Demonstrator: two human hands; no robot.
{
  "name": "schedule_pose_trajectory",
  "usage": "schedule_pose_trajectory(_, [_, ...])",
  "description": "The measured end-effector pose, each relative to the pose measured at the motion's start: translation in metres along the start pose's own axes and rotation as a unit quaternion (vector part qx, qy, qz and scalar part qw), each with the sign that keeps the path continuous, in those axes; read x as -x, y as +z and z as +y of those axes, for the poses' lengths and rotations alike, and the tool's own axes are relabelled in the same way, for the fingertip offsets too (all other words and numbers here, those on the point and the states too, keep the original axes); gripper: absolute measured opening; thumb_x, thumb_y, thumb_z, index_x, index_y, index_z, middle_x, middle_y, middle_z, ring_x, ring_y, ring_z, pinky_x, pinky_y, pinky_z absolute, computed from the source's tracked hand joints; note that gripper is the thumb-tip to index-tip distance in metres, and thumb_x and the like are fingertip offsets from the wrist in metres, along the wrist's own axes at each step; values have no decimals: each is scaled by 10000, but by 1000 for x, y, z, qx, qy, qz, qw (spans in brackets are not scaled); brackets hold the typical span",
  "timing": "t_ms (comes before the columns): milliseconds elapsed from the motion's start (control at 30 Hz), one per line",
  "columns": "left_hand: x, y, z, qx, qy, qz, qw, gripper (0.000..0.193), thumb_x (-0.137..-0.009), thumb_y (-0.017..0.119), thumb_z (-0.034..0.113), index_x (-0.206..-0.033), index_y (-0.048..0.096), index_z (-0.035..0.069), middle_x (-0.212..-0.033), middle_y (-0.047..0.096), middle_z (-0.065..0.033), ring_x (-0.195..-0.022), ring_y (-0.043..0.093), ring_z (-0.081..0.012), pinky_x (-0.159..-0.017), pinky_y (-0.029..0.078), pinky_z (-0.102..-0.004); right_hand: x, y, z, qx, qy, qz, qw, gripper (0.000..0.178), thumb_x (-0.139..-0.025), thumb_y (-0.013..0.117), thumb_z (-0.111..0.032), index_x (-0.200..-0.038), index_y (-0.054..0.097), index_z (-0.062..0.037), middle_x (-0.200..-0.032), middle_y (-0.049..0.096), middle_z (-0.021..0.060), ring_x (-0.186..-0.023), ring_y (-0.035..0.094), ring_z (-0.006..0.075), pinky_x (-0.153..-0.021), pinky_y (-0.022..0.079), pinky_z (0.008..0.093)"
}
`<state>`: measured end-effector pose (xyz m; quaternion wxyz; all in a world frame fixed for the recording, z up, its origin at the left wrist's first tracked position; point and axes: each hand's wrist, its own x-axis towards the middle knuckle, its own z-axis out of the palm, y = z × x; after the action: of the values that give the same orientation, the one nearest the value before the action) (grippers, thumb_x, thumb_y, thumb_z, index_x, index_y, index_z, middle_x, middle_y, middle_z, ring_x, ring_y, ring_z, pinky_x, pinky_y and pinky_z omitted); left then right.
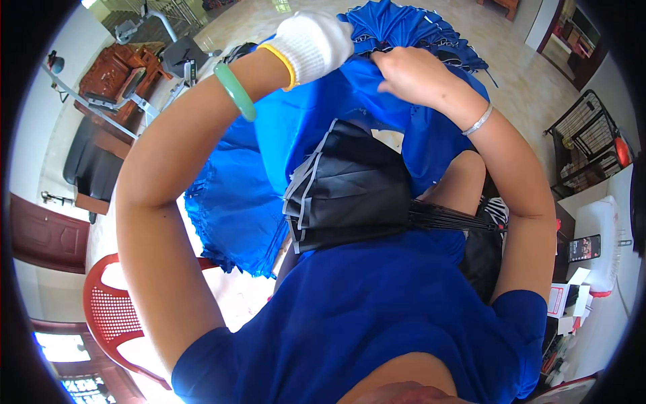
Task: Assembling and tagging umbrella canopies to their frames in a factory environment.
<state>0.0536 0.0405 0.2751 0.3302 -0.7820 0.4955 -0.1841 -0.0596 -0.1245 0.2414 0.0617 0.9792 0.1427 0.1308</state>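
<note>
My left hand point(315, 44), in a white knit glove with a yellow cuff, is closed at the upper edge of a large blue cloth point(269, 128); its fingertips are hidden. Bare and bent inward, my right hand point(412, 75) pinches the cloth at a dark spot beside the glove. Just beyond both hands, a pleated blue bundle point(397, 27) with thin white-edged folds fans out. Across my lap lies a folded black umbrella point(356, 188) with grey edging, its dark ribs point(447, 217) pointing right. More blue cloth with frayed edges hangs down on the left.
A red plastic chair point(114, 306) stands at the left. Exercise equipment point(178, 54) and a carved wooden seat point(111, 74) are farther back. On the right are a black wire cage point(585, 141), a phone point(584, 248) and small white boxes point(572, 299).
</note>
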Motion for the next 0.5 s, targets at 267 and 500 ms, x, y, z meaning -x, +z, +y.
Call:
schedule_pose_trajectory(267, [29, -24, 12, 508, -76, 179, 839, 376, -781, 600, 139, -1155, 628, 121, -1029, 650, -197, -920, 647, -344, -801, 516, -405, 1, 9, 36, -155, -20, 283, 946, 401, -696, 493, 122, -1062, 592, -11, -950, 649, 207, -892, 642, 362, -780, 509, 397])
schedule_pose_trajectory(500, [26, -16, 9, 212, 11, 88, 973, 409, -785, 577, 107, -1193, 596, 96, -1052, 644, -207, -930, 637, -359, -809, 516, -395, 15, 4, 7, -315, -32, 231, 920, 338, -721, 546, 59, -1049, 589, -9, -913, 632, 200, -911, 638, 329, -814, 486, 376])
